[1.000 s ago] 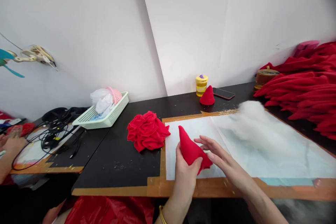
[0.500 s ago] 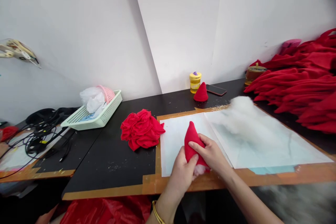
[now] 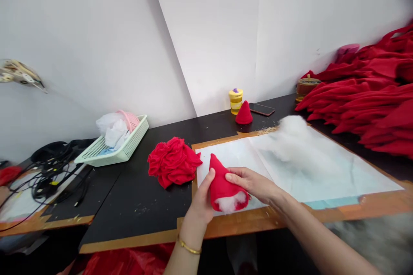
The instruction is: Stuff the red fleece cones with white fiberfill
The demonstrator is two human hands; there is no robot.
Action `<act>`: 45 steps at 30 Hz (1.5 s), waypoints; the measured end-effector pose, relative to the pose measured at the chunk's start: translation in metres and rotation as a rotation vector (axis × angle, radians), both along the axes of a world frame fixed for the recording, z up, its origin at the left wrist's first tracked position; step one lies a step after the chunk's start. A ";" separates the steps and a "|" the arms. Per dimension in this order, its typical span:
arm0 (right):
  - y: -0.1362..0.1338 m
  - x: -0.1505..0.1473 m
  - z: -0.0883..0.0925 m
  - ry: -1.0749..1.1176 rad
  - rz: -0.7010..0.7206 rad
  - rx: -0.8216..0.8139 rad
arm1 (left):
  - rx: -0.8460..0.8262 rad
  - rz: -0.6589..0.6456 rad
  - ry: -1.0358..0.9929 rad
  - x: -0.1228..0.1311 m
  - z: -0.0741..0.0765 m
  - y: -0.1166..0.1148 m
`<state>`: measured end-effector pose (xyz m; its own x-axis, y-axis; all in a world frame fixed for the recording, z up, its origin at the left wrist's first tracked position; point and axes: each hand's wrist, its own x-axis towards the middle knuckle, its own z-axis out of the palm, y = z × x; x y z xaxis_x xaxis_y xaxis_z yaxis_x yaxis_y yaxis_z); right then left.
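A red fabric cone (image 3: 223,182) is held between both hands above the front of the white sheets. Its tip points up and away, and white stuffing (image 3: 229,203) shows in its open bottom end, which faces me. My left hand (image 3: 204,197) is closed on its left side, thumb along the cloth. On the right side, my right hand (image 3: 247,182) grips it with the thumb on top; its other fingers are partly hidden. A loose heap of white fibre stuffing (image 3: 298,150) lies on the sheet (image 3: 364,182) to the right.
Left of the sheets sits a bunch of red fabric pieces (image 3: 174,161). Farther back stand a finished-looking red cone (image 3: 244,114), a yellow jar (image 3: 235,102) and a phone (image 3: 262,109). A large red cloth pile (image 3: 371,94) fills the right. Far left: a green basket (image 3: 129,148) and black cables (image 3: 48,176).
Both hands have shifted the cone a little left and turned it, so its stuffed opening now shows more fully. My left hand has moved from its lower end up along its side.
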<state>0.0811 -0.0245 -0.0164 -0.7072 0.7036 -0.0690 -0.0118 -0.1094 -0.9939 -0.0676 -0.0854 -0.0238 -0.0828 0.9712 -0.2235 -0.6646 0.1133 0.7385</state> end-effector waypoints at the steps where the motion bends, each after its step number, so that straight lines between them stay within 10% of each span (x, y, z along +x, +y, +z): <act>1: 0.003 -0.002 0.003 -0.045 -0.056 0.081 | -0.058 0.055 -0.077 0.001 -0.001 0.004; 7: 0.000 0.017 -0.012 -0.156 -0.726 0.519 | -0.106 0.269 -0.377 0.003 -0.008 0.022; 12: -0.041 0.022 -0.041 -0.025 -0.570 0.841 | 0.012 0.402 -0.308 0.006 -0.006 0.018; 21: -0.053 -0.017 -0.061 0.127 -0.586 0.216 | 0.120 0.296 0.237 0.044 -0.003 -0.005; 28: -0.034 -0.001 -0.047 0.333 -0.551 -0.226 | 0.098 0.156 0.051 0.002 0.002 0.006; 35: -0.040 -0.013 -0.039 0.293 -0.440 -0.217 | 0.126 0.059 0.069 -0.013 0.001 0.016; 45: -0.040 0.006 -0.049 -0.009 -0.487 0.001 | 0.087 0.378 0.492 -0.027 -0.014 0.013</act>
